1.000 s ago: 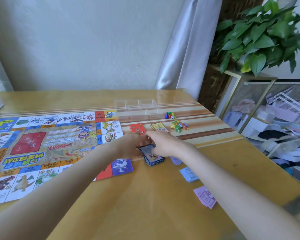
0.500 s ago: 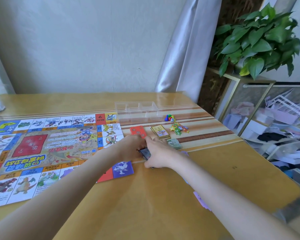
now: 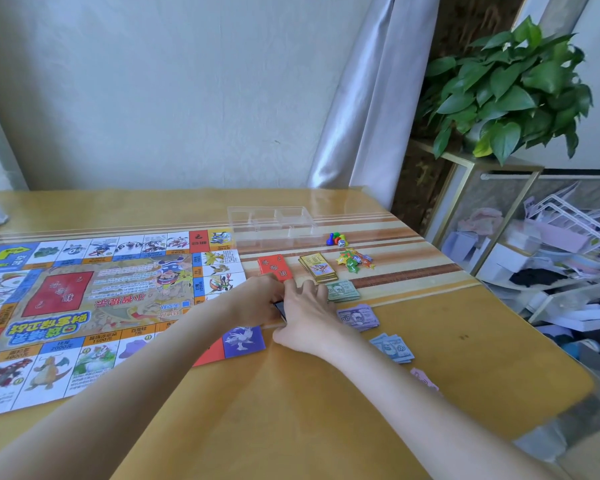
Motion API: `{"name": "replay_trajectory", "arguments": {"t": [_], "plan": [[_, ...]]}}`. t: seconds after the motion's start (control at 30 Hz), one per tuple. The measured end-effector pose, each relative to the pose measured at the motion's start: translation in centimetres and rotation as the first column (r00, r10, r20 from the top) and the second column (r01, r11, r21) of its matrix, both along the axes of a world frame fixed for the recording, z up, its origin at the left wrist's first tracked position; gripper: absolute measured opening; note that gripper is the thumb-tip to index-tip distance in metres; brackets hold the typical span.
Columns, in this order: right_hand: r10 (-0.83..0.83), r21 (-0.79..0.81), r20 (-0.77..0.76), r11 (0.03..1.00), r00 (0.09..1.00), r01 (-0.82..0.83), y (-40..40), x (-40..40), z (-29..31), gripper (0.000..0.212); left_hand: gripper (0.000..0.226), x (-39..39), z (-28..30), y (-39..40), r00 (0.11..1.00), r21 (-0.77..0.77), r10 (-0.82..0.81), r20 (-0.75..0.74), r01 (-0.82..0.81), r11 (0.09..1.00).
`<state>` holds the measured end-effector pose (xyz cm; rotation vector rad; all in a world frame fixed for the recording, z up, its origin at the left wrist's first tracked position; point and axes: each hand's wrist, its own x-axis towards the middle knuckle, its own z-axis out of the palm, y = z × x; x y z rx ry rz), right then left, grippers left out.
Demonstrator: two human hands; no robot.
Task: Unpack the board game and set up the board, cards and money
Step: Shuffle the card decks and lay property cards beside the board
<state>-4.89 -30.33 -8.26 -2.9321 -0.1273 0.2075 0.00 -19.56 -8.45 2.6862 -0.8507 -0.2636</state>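
The colourful game board [image 3: 94,299] lies flat on the left of the wooden table. Just past its right edge my left hand [image 3: 257,299] and my right hand [image 3: 307,317] close together around a dark stack of cards [image 3: 280,310], mostly hidden between them. Beyond the hands lie a red card pile [image 3: 274,266] and a yellow card pile [image 3: 317,267]. To the right sit money stacks: green [image 3: 342,292], purple [image 3: 358,317], blue [image 3: 392,347] and pink [image 3: 424,377].
A clear plastic tray [image 3: 274,223] stands at the back of the table. Coloured pawns with dice [image 3: 336,239] and small coloured tokens [image 3: 354,260] lie to its right. Off the table's right edge are a potted plant [image 3: 506,88] and cluttered shelves [image 3: 551,244].
Both hands slid the dark card stack away from me, toward the red pile. The purple and blue money stacks, earlier covered by my right arm, are now uncovered.
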Motion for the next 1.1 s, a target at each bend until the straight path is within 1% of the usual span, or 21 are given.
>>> {"name": "replay_trajectory", "arguments": {"t": [0.1, 0.13, 0.2, 0.23, 0.3, 0.33, 0.37, 0.4, 0.43, 0.47, 0.5, 0.53, 0.57, 0.6, 0.63, 0.7, 0.77, 0.8, 0.9, 1.0, 1.1], "plan": [[-0.004, 0.017, 0.015, 1.0, 1.0, 0.004, -0.1, -0.1, 0.0, 0.058, 0.025, 0.0, -0.1, -0.1, 0.998, 0.009, 0.043, -0.036, -0.042, 0.999], [-0.002, 0.016, 0.012, 1.0, 1.0, 0.001, 0.0, -0.2, 0.1, 0.058, 0.024, 0.0, -0.1, -0.2, 0.998, -0.002, 0.046, -0.046, -0.046, 0.999], [0.013, 0.016, -0.022, 1.0, 1.0, -0.013, -0.1, -0.3, 0.4, 0.058, 0.008, -0.3, 0.1, -0.1, 0.999, 0.006, 0.039, -0.025, -0.038, 0.999], [0.019, 0.023, -0.055, 1.0, 0.998, -0.018, -0.2, -0.2, 0.6, 0.06, 0.014, -0.3, 0.2, 0.0, 0.999, -0.008, 0.036, -0.029, -0.036, 0.999], [0.03, 0.016, -0.12, 0.999, 0.992, -0.028, -0.7, -0.1, 1.7, 0.065, 0.025, -0.2, 0.6, 0.7, 0.997, -0.108, 0.044, -0.06, -0.05, 0.993], [0.031, 0.01, -0.123, 1.0, 0.992, -0.03, -0.9, 0.2, 2.5, 0.067, 0.025, -0.2, 0.9, 1.2, 0.995, -0.192, 0.061, -0.078, -0.075, 0.979], [0.022, 0.024, -0.099, 1.0, 0.995, -0.02, -1.1, 0.6, 3.4, 0.065, 0.027, 0.0, 1.4, 1.7, 0.988, -0.276, 0.112, -0.108, -0.138, 0.951], [0.0, 0.071, -0.054, 0.997, 0.999, 0.004, -1.3, 1.2, 4.3, 0.059, 0.027, 0.5, 1.9, 2.3, 0.974, -0.374, 0.182, -0.137, -0.221, 0.901], [-0.031, 0.146, -0.014, 0.989, 0.999, 0.033, -1.5, 2.0, 5.2, 0.052, 0.026, 0.9, 2.3, 2.8, 0.948, -0.475, 0.249, -0.199, -0.316, 0.821], [-0.073, 0.236, -0.006, 0.969, 0.997, 0.072, -1.5, 2.8, 5.8, 0.044, 0.022, 1.4, 2.6, 3.3, 0.911, -0.579, 0.287, -0.297, -0.411, 0.704], [-0.113, 0.318, -0.026, 0.941, 0.993, 0.115, -1.4, 3.8, 6.0, 0.036, 0.017, 1.7, 2.9, 3.6, 0.859, -0.654, 0.274, -0.432, -0.508, 0.561], [-0.148, 0.382, -0.065, 0.91, 0.987, 0.162, -1.2, 4.7, 5.9, 0.028, 0.012, 2.0, 3.1, 3.7, 0.796, -0.681, 0.216, -0.565, -0.598, 0.423], [-0.172, 0.428, -0.103, 0.881, 0.98, 0.2, -0.8, 5.5, 5.8, 0.023, 0.01, 2.3, 3.3, 3.7, 0.725, -0.664, 0.151, -0.672, -0.68, 0.312], [-0.188, 0.457, -0.143, 0.859, 0.972, 0.233, -0.3, 6.0, 5.5, 0.028, 0.014, 2.6, 3.3, 3.5, 0.658, -0.622, 0.107, -0.745, -0.744, 0.244], [-0.203, 0.468, -0.181, 0.843, 0.962, 0.266, 0.3, 6.6, 5.2, 0.036, 0.024, 3.0, 3.1, 3.2, 0.599, -0.574, 0.08, -0.796, -0.791, 0.212], [-0.211, 0.465, -0.237, 0.832, 0.948, 0.302, 1.5, 7.4, 4.9, 0.045, 0.045, 3.6, 2.9, 2.6, 0.513, -0.492, 0.05, -0.857, -0.844, 0.215], [-0.211, 0.471, -0.271, 0.822, 0.939, 0.32, 2.3, 8.1, 4.8, 0.046, 0.059, 4.1, 2.8, 2.0, 0.47, -0.451, 0.032, -0.882, -0.861, 0.234], [-0.214, 0.485, -0.287, 0.808, 0.934, 0.335, 2.5, 8.5, 4.8, 0.045, 0.06, 4.4, 3.0, 1.8, 0.459, -0.441, 0.025, -0.888, -0.866, 0.237], [-0.233, 0.515, -0.316, 0.772, 0.92, 0.372, 2.9, 9.4, 4.5, 0.038, 0.056, 4.9, 3.8, 1.5, 0.429, -0.42, -0.015, -0.903, -0.875, 0.242], [-0.31, 0.597, -0.323, 0.667, 0.894, 0.447, 2.5, 9.9, 3.8, 0.038, 0.064, 5.2, 3.8, 1.4, 0.425, -0.414, -0.01, -0.905, -0.878, 0.241], [-0.372, 0.608, -0.322, 0.624, 0.871, 0.491, 2.0, 10.3, 2.8, 0.041, 0.066, 5.0, 3.6, 1.5, 0.417, -0.412, -0.029, -0.908, -0.882, 0.23]]}}
